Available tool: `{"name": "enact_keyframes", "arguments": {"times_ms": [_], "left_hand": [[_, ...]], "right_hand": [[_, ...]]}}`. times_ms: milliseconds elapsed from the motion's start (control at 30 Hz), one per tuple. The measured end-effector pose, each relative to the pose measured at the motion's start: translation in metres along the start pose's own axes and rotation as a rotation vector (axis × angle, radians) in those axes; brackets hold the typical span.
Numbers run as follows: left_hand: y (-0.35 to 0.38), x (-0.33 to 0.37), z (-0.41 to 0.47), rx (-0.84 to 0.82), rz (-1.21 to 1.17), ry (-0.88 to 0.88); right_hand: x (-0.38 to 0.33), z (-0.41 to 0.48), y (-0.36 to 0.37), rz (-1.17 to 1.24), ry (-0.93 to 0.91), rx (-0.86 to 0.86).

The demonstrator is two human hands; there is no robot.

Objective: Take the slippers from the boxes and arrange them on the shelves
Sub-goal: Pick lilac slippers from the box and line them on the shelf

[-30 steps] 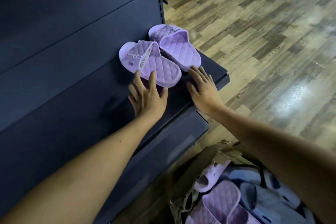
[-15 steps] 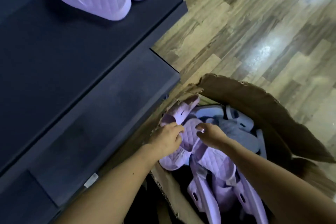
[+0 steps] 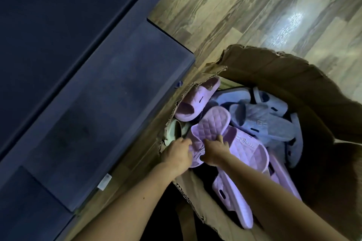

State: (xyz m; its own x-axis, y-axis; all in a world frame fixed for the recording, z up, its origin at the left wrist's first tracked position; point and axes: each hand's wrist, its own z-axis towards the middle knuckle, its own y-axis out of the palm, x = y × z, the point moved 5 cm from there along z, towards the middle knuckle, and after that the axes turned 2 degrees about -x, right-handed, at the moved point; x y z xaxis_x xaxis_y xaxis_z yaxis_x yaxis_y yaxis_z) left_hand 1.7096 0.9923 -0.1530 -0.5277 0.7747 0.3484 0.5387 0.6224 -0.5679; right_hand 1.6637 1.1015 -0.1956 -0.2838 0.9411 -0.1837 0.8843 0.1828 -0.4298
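Lilac slipper half under hands

Both hands, left & right, grip quilted lilac slipper in cardboard box; shelves at 9 o'clock.

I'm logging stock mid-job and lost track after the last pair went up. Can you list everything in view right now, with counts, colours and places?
Cardboard box: one, brown, torn rim, open on the floor at right.
Quilted slippers: at least two, lilac, on top of the pile, under both hands.
Smooth slipper: one, lilac, against the box's left wall.
Lower lilac slippers: at least two, at the near side of the pile.
Grey-blue slippers: several, exact count unclear, at the far side of the pile.
Beige slipper: one, wedged at the box's left edge.
Shelves: dark tiers, at left.
Label: one, white, on a shelf edge.
Floor: wood-pattern.
Left hand: on a quilted slipper.
Right hand: gripping a quilted slipper.
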Motion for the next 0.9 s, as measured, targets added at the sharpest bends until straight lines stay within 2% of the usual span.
{"name": "enact_keyframes", "arguments": {"times_ms": [100,200,267,367,433,533,600,733,900], "left_hand": [[0.003,-0.003,0.002,-0.039,-0.108,-0.100],[0.013,-0.005,0.003,-0.146,-0.345,-0.228],[0.017,-0.006,0.004,-0.165,-0.431,-0.273],[0.026,-0.006,0.002,-0.209,-0.405,-0.304],[0.028,-0.007,0.002,-0.165,-0.354,-0.293],[0.024,-0.007,-0.001,-0.090,-0.334,-0.277],[0.021,-0.005,0.001,-0.041,-0.260,-0.265],[0.017,0.000,0.000,-0.016,-0.262,-0.243],[0.018,-0.002,0.000,0.007,-0.266,-0.219]], "right_hand": [[-0.007,-0.012,-0.003,0.118,-0.017,0.268],[-0.009,-0.041,0.007,0.433,0.078,0.369],[-0.012,-0.056,0.021,0.630,0.095,0.360],[-0.021,-0.067,0.044,0.805,-0.029,0.214],[-0.015,-0.068,0.052,0.813,-0.052,0.136],[0.005,-0.064,0.041,0.853,0.019,0.049],[0.022,-0.057,0.019,0.813,0.079,0.136],[0.031,-0.031,-0.036,0.588,0.049,0.377],[0.003,0.025,-0.102,0.370,-0.113,0.406]]}}
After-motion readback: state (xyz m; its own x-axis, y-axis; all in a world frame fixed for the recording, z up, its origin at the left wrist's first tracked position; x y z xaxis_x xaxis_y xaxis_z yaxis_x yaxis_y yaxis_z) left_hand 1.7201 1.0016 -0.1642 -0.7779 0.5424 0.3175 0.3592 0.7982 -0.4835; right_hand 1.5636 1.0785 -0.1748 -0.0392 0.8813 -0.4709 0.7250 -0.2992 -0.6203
